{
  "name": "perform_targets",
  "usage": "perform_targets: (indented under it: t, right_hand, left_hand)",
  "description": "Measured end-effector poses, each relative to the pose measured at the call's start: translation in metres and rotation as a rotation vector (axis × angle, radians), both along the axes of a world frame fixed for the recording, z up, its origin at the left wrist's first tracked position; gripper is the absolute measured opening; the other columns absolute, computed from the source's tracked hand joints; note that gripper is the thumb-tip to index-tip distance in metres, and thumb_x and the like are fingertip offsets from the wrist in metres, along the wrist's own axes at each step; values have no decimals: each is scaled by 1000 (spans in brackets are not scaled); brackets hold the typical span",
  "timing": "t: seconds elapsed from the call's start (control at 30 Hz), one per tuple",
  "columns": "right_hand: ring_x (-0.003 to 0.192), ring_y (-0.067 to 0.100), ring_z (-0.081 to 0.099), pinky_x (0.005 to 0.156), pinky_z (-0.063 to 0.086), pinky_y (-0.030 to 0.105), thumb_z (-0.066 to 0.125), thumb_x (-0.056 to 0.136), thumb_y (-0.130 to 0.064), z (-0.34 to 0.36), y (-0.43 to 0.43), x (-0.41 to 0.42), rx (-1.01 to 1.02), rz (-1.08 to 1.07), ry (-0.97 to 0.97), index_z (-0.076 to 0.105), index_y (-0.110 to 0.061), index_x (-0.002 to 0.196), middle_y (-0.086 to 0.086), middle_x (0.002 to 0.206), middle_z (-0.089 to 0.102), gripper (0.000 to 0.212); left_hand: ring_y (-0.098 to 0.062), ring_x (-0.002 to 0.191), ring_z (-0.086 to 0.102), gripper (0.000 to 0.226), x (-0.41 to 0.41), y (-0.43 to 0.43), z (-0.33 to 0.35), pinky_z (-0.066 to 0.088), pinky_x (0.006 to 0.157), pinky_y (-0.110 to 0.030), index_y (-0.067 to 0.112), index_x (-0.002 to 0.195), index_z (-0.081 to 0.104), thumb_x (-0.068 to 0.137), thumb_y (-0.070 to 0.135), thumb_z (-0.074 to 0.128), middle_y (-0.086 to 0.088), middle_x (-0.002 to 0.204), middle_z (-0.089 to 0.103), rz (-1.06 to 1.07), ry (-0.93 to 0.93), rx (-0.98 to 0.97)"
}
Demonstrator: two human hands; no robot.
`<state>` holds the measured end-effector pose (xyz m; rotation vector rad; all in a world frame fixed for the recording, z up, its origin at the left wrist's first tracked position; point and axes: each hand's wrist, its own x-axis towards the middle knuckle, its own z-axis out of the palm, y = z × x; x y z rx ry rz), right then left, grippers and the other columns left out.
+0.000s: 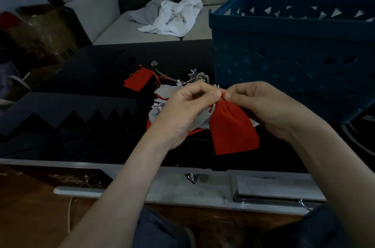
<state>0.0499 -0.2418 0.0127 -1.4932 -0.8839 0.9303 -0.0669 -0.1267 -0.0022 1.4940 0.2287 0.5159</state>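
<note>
A red drawstring pouch [233, 128] hangs above the dark table [91, 77], held at its gathered top. My left hand [182, 110] and my right hand [265, 105] both pinch the pouch's neck and strings, fingertips almost meeting. Under my left hand lies a heap of grey pouches [164, 93] with white strings, with a bit of red cloth showing beneath. Another red pouch [138, 80] lies flat farther back on the table.
A big blue plastic basket [294, 49] stands at the table's right side, close to my right hand. White and grey cloths [172, 16] lie crumpled on the sofa behind. A brown bag [40, 32] stands at the left. The table's pale front edge [182, 189] runs below my arms.
</note>
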Motion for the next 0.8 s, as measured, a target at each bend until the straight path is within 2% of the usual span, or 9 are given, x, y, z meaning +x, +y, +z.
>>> perform_targets:
  t: [0.2, 0.33, 0.37, 0.43, 0.57, 0.63, 0.73, 0.8]
  right_hand:
    - [54, 2, 52, 55, 43, 14, 53, 94, -11, -4, 2, -2, -56, -57, -256, 63, -8, 76, -4, 61, 59, 21]
    - [70, 11, 55, 71, 44, 28, 55, 94, -16, -10, 5, -2, -90, -161, -431, 66, -14, 78, 8, 74, 64, 19]
    - [70, 9, 55, 71, 43, 28, 56, 93, -18, -11, 5, -2, -94, -180, -467, 66, -18, 77, 5, 74, 65, 20]
    - [66, 1, 52, 66, 39, 21, 57, 93, -21, -11, 6, -1, -101, -199, -538, 65, -24, 74, -8, 69, 62, 21]
    - [63, -6, 52, 58, 36, 6, 56, 93, -22, -10, 6, -5, -117, -222, -687, 60, -32, 71, -15, 67, 59, 24]
    - [67, -4, 53, 58, 37, 5, 56, 92, -22, -10, 6, -6, -135, -231, -738, 57, -34, 69, -16, 69, 59, 27]
    - [70, -1, 54, 62, 37, 13, 57, 91, -24, -15, 8, -6, -134, -264, -794, 53, -35, 66, -20, 68, 57, 28]
    - [65, -7, 52, 61, 35, 8, 58, 91, -19, -17, 9, -8, -86, -278, -838, 56, -29, 70, -22, 64, 54, 23]
  left_hand:
    - [0, 73, 65, 15, 0, 3, 2, 48, 72, -13, 9, 77, 67, 86, -1, 61, 9, 70, 70, 7, 104, 112]
    - [-1, 73, 65, 20, 2, 3, -1, 49, 70, -13, 10, 72, 65, 84, -5, 63, 6, 72, 70, 41, 139, 82]
    - [-2, 73, 65, 18, 3, 3, -1, 50, 70, -13, 9, 72, 65, 83, -6, 64, 4, 73, 70, 45, 149, 72]
    - [-2, 71, 65, 15, 4, 3, -1, 49, 68, -12, 7, 74, 65, 82, -6, 65, 1, 74, 69, 60, 169, 76]
    - [0, 64, 63, 23, 7, 1, -2, 47, 62, -10, 12, 68, 64, 81, -7, 66, 4, 68, 68, 110, 202, 99]
    - [2, 61, 61, 23, 9, 0, -3, 46, 60, -10, 12, 69, 64, 80, -7, 67, 5, 65, 67, 148, 222, 129]
    - [-1, 58, 57, 22, 13, 0, -7, 46, 62, -15, 14, 73, 62, 79, -6, 67, 5, 61, 60, 208, 267, 176]
    - [-2, 55, 54, 23, 16, -1, -9, 47, 66, -20, 16, 79, 59, 79, -5, 67, 10, 56, 55, 236, 289, 182]
